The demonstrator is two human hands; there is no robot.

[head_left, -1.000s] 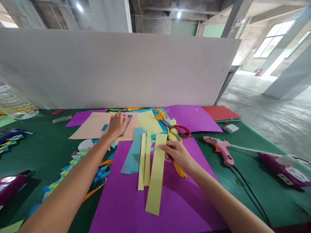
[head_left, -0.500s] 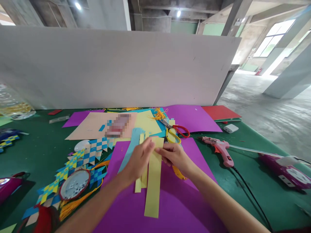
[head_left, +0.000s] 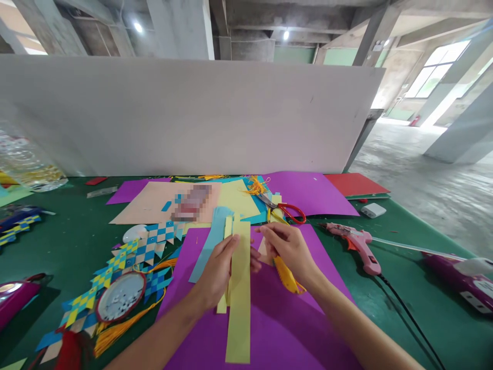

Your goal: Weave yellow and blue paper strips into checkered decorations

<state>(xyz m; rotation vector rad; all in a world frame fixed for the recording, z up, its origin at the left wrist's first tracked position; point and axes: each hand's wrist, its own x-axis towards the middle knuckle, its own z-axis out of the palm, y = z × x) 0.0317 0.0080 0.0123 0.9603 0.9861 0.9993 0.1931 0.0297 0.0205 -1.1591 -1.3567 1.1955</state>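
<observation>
My left hand (head_left: 217,272) is closed round the upper part of a wide yellow paper strip (head_left: 239,313), its fingertips showing past the strip's right edge. Behind it, narrower yellow strips (head_left: 222,303) and light-blue paper strips (head_left: 208,252) lie on a purple sheet (head_left: 292,329). My right hand (head_left: 290,249) is just right of the strip, apart from it, fingers curled and thumb near the index finger; whether anything is between them I cannot make out. Below it are a small beige piece (head_left: 264,250) and a yellow object (head_left: 285,277), partly covered by the hand. Red-and-yellow-handled scissors (head_left: 291,211) lie beyond.
A pink glue gun (head_left: 358,241) with its cord lies right, near a purple power strip (head_left: 462,282). Woven paper pieces (head_left: 115,257), a round dish (head_left: 121,298) and an orange tassel (head_left: 119,331) are left. A white board (head_left: 192,118) stands behind the table.
My left hand came back from the phone on the beige sheet and took the wide yellow strip. My right hand let go of the strip and moved slightly right.
</observation>
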